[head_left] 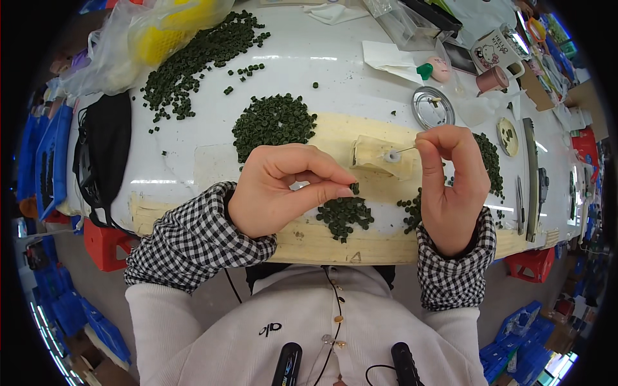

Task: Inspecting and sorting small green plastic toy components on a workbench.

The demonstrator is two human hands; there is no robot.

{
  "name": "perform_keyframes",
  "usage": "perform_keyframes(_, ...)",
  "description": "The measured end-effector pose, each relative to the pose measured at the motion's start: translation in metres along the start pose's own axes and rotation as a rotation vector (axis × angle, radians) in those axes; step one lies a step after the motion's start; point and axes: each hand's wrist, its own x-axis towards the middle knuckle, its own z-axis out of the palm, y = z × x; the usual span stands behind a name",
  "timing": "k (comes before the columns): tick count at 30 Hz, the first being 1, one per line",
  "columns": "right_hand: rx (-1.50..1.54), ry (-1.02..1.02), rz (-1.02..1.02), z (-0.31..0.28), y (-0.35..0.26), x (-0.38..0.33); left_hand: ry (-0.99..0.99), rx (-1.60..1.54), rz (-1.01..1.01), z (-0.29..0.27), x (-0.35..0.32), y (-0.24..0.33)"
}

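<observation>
My left hand (283,190) hovers over the table's front edge, thumb and forefinger pinched on a small dark green bead (353,188). Just below it lies a little heap of the same green beads (345,215). My right hand (454,183) is raised to the right, fingertips pinched on a thin metal needle (405,150) whose tip points left at a small white ring on a tan taped block (376,156). Both wrists wear black-and-white checked cuffs.
More green bead piles lie mid-table (273,122), far left (193,61) and behind the right hand (490,161). A round metal lid (432,107), a clear bag with yellow contents (164,32), a mug (496,51), tissues and a black bag (103,154) surround the white table (347,71).
</observation>
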Motion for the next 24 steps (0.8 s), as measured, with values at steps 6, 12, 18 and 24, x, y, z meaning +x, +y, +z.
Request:
perform_keyframes(6, -0.167, -0.098, -0.086, 0.002, 0.005, 0.000, 0.005, -0.021, -0.019, 0.000, 0.000, 0.001)
perform_keyframes(12, 0.008, -0.144, -0.028, -0.014, -0.021, -0.006, 0.039, -0.039, 0.041, -0.003, -0.001, -0.002)
perform_keyframes(18, 0.333, -0.349, 0.022, 0.001, -0.025, -0.018, 0.064, -0.045, 0.072, -0.002, 0.000, -0.001)
perform_keyframes(24, 0.328, -0.350, -0.020, 0.008, -0.022, -0.020, 0.071, -0.032, 0.087, -0.003, -0.001, -0.003)
